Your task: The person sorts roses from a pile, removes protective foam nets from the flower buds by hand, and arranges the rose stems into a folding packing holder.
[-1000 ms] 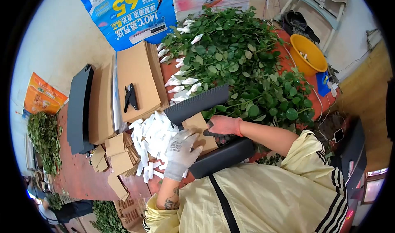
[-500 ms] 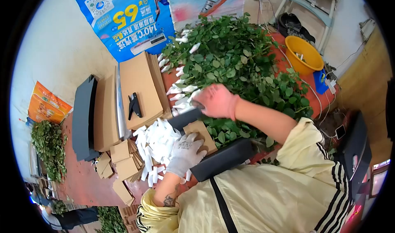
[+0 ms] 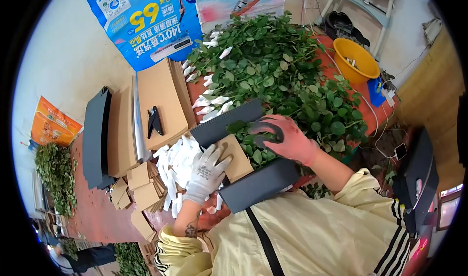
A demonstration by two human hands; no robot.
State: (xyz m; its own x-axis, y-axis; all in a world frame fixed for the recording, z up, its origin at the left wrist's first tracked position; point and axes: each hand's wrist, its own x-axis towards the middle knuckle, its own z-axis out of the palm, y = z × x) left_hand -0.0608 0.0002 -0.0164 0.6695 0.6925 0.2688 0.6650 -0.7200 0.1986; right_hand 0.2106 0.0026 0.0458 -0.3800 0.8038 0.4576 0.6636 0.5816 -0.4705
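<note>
My left hand [image 3: 207,172], in a whitish glove, lies with its fingers spread on the left edge of a brown cardboard piece [image 3: 236,161]. That piece sits between two raised sides of a dark corrugated sheet [image 3: 258,186], over leafy stems. To the right, my right hand [image 3: 285,138], in a pink glove with dark fingertips, is above the stems with thumb and fingers apart and nothing visible between them. White paper strips [image 3: 180,164] are heaped left of the sheet. Behind it lie many green stems [image 3: 273,71] with white-wrapped heads [image 3: 204,100].
A black stapler [image 3: 154,121] rests on stacked cardboard [image 3: 163,98]. Small cardboard pieces [image 3: 146,193] and dark sheets [image 3: 95,139] are at left. A yellow bowl [image 3: 356,61], cables and a phone [image 3: 400,151] are at right. Another person [image 3: 63,256] is at lower left.
My right hand went from the cardboard up to the sheet's far side, then came back down to the right and opened. The far side, pushed down earlier, stands up again. My left hand stays on the cardboard.
</note>
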